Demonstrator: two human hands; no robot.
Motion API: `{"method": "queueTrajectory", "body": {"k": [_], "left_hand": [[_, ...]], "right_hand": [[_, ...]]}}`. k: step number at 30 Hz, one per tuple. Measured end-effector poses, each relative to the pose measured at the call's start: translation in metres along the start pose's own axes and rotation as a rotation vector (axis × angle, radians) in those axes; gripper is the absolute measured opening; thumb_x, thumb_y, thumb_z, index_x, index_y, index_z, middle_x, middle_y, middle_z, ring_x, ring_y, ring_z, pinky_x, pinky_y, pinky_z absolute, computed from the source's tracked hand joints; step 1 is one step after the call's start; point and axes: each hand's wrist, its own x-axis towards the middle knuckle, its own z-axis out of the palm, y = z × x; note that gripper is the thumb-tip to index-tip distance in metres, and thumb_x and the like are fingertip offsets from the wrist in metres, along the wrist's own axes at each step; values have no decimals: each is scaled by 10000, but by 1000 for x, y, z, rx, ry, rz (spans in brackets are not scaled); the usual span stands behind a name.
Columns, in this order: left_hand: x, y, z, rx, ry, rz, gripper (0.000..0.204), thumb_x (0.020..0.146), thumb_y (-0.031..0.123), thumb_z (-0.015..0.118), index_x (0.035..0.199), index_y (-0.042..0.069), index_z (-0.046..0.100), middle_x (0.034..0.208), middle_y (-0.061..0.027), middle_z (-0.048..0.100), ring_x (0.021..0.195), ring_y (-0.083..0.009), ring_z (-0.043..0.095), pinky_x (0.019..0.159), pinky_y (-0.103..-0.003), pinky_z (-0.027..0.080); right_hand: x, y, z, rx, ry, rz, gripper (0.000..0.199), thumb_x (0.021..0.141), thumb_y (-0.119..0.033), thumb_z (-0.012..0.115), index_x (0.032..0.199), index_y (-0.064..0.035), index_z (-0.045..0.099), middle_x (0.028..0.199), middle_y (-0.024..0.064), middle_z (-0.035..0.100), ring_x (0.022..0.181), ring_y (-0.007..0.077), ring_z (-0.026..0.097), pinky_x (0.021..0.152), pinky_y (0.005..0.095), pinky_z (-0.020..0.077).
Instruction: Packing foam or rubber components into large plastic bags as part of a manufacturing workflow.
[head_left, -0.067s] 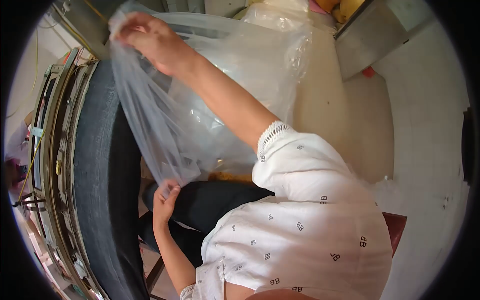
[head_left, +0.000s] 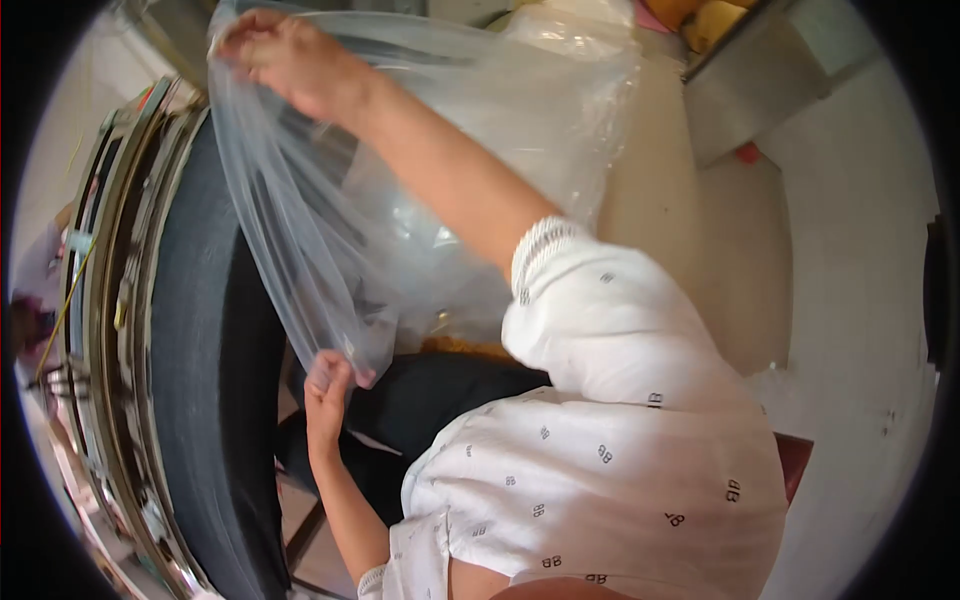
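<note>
A large clear plastic bag or sheet (head_left: 275, 210) hangs in long folds between my two hands. Far off at the upper left, my right hand (head_left: 295, 65) is closed on its upper edge, the fingertips somewhat blurred. My left hand (head_left: 328, 385), lower and closer to me, pinches the near edge just above my dark trousers. More of the same crumpled clear film spreads out to the right, beneath my right forearm. Whether it is one layer or two cannot be made out.
A dark padded surface (head_left: 200, 350) curves along my left, with a metal-railed machine frame (head_left: 110, 300) beyond it. A pale board or floor area (head_left: 690, 250) lies to the right of the film. A metal box (head_left: 755, 90) stands at the far right. Behind the frame, another person is partly visible.
My right hand has shifted slightly up and left, spreading the film a little wider. My left hand still holds its edge, its fingers turned slightly.
</note>
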Motion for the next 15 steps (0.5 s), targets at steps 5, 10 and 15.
{"method": "queueTrajectory", "body": {"k": [5, 10, 15], "left_hand": [[-24, 34, -1, 39, 219, 190, 225, 767, 221, 652, 837, 35, 546, 768, -22, 536, 652, -117, 516, 619, -266, 448], [-122, 68, -68, -57, 747, 64, 258, 774, 231, 662, 950, 72, 557, 840, -10, 541, 702, -127, 535, 633, -295, 478], [-440, 93, -273, 687, 1568, -89, 467, 830, 311, 611, 1193, 33, 517, 1045, -100, 600, 889, -145, 547, 762, -249, 432]], "right_hand": [[104, 15, 28, 412, 26, 74, 64, 873, -140, 526, 936, -132, 527, 893, 21, 553, 789, 143, 560, 709, 357, 502], [102, 11, 137, 251, -247, -60, 166, 888, -178, 499, 1049, -153, 532, 1009, 50, 571, 964, 156, 526, 940, 386, 381], [56, 175, 69, -1429, -484, -521, 372, 852, -333, 501, 1182, -163, 509, 1242, 53, 485, 1200, 231, 404, 966, 525, 280]]}}
